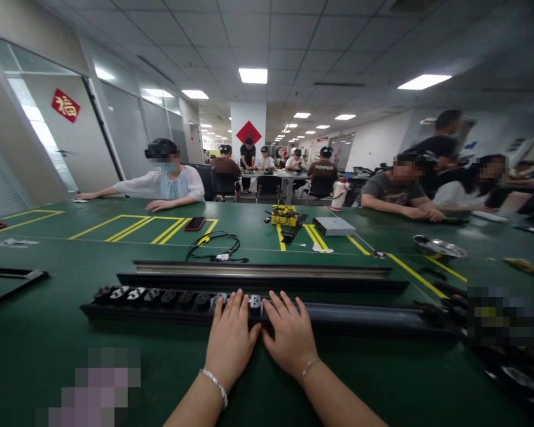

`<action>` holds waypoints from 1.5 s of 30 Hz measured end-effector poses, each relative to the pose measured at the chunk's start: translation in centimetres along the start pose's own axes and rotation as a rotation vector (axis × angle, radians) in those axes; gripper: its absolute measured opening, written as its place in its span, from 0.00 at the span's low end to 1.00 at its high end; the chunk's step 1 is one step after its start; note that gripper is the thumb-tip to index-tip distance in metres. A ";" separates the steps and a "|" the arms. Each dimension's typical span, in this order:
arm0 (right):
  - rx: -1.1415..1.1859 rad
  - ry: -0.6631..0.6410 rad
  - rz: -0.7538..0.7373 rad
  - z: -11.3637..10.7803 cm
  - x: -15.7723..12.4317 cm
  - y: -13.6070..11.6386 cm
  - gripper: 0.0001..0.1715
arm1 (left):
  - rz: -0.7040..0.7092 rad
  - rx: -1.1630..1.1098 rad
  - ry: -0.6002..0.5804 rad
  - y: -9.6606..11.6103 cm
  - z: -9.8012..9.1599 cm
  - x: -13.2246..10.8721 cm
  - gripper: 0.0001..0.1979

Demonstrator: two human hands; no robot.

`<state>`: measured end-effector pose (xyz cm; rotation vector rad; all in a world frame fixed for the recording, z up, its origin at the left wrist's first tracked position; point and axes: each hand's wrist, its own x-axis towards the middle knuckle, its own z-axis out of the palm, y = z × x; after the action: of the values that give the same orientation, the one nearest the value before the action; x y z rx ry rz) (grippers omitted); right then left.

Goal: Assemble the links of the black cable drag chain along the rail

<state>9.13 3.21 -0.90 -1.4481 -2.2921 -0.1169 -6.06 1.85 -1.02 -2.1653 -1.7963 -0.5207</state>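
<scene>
In front of me a long black channel (160, 314) lies across the green table. A row of several black and silver socket-like modules (169, 296) fills its left part. My left hand (232, 332) lies flat over the channel's middle, fingers stretched across the modules. Beside it my right hand (290, 332) rests on the channel too, fingers spread, near a silver-faced module (254, 304) that shows between the hands. To the right the channel has a smooth dark surface (365, 314). What lies under my palms and fingers is hidden.
Behind the channel lies a second long black rail (262, 271). Farther back are a looped black cable (213, 246), a phone (195, 223), a yellow item (283, 214), a grey box (334, 226) and a metal dish (439, 245). People sit along the table's far side.
</scene>
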 end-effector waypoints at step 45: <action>0.065 -0.002 -0.018 0.6 0.1 0.2 0.32 | 0.029 0.037 -0.039 -0.6 0.1 -0.1 0.30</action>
<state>9.12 3.55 -1.45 -1.3953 -2.2893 -0.0462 -6.61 1.89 -1.17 -2.1878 -1.7767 -0.4377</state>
